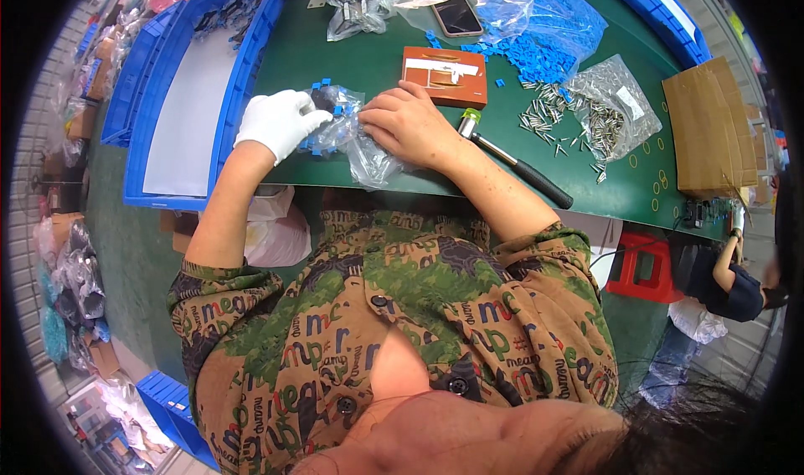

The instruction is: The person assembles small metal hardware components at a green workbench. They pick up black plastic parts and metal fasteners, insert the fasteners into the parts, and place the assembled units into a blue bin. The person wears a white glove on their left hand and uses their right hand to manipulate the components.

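Observation:
My left hand (pixel 276 125), in a white glove, is closed with its fingertips on a small black part (pixel 323 100) near the table's front edge. Several small blue plastic pieces (pixel 337 110) lie around that part. Beside it is a crumpled clear plastic bag (pixel 368 158). Bare, my right hand (pixel 408 125) curls its fingers over the bag's upper right side; its fingertips are partly hidden. Just right of that hand lies a hammer (pixel 523 172) with a black grip and a green-edged head. Beyond it sits a red-brown block (pixel 444 75) with slots and a white patch.
A blue bin (pixel 172 200) with white lining stands left. Loose blue pieces (pixel 544 31) spill from a bag at the back. Metal pins (pixel 544 111) lie around another clear bag (pixel 615 111). There is a phone (pixel 457 16), a cardboard box (pixel 708 131), a red stool (pixel 643 267) and another person's arm (pixel 725 261).

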Demonstrator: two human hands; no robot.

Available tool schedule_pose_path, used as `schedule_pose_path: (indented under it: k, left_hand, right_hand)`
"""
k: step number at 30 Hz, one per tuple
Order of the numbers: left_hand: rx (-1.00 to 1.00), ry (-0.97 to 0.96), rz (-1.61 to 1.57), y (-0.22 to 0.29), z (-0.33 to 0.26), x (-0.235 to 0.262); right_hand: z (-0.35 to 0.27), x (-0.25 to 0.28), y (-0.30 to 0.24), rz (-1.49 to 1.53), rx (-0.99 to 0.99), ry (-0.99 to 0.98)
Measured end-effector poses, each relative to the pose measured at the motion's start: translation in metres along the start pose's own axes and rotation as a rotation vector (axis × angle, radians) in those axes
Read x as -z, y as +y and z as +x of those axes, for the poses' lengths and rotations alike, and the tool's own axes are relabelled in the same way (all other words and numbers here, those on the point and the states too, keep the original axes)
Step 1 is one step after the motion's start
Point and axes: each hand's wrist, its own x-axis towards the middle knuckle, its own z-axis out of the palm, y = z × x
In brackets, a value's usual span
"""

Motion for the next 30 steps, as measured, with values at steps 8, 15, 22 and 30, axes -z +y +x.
schedule_pose_path:
  k: [8, 15, 22, 30]
  left_hand:
    - [-0.437, 0.184, 0.015, -0.007, 0.004, -0.013]
    - [-0.494, 0.137, -0.106, -0.013, 0.007, -0.018]
    - [-0.490, 0.115, -0.060, -0.009, 0.010, -0.013]
    - [-0.428, 0.195, -0.086, -0.002, 0.010, -0.024]
  right_hand:
    - [0.001, 0.001, -0.001, -0.002, 0.000, 0.017]
    - [0.000, -0.005, 0.002, -0.049, -0.015, -0.003]
    - [0.004, -0.009, -0.001, -0.083, -0.065, -0.042]
    - [0.002, -0.008, 0.000, -0.061, -0.055, -0.069]
